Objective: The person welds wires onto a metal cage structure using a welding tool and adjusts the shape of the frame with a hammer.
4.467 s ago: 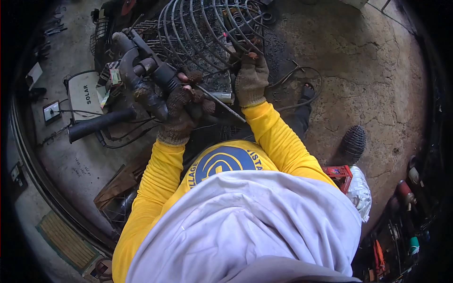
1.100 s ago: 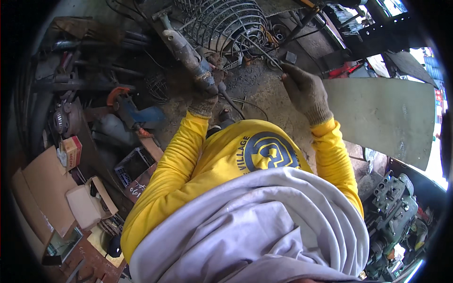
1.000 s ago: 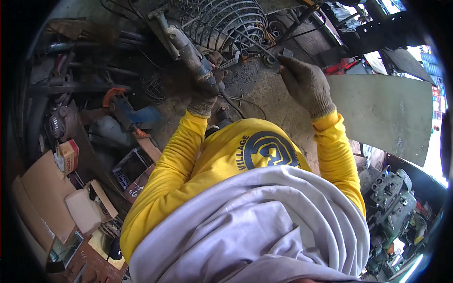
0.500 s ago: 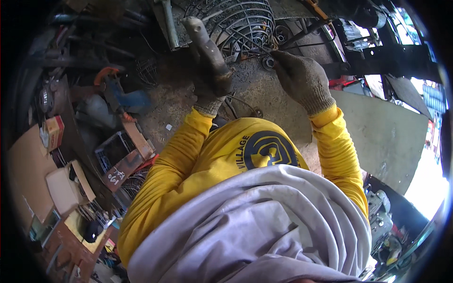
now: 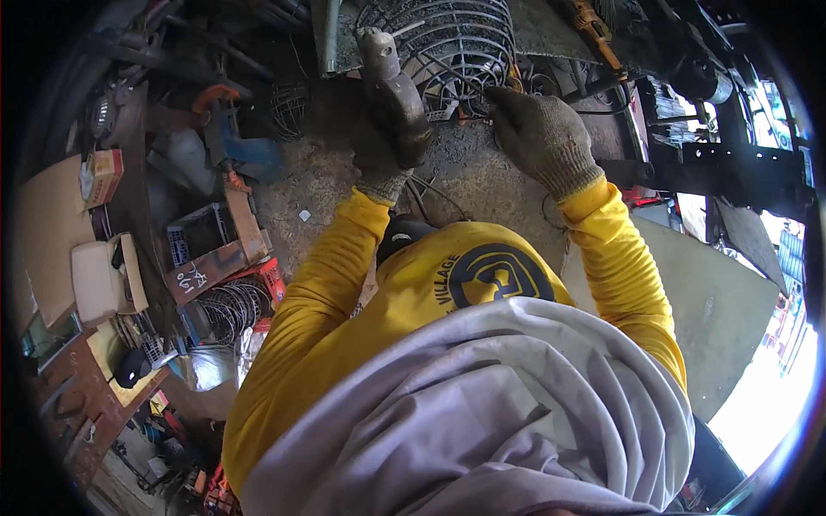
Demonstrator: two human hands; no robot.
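Observation:
My left hand (image 5: 376, 159), in a grey-brown work glove, is closed around a dark, worn metal piece (image 5: 397, 99). Its paler rounded end has a hole and points away from me. To the right, the gloved fingers of my right hand (image 5: 551, 138) are pinched together at the near end of a thin dark metal rod (image 5: 460, 76). That rod slants up and left across a curved wire grille (image 5: 452, 34); whether it touches the grille I cannot tell. The grille lies on a grey metal sheet (image 5: 544, 33) beyond both hands.
A metal pipe (image 5: 332, 39) stands beyond my left hand. An orange power tool (image 5: 594, 34) lies at the far right. On the left are a blue metal tool (image 5: 245, 153), a black crate (image 5: 198, 232) and an open cardboard box (image 5: 107, 275). A large flat panel (image 5: 688, 292) lies right.
The view has shifted, so the surroundings sit differently in the picture. My left hand keeps the metal piece in its grip. My right fingers stay pinched near the grille.

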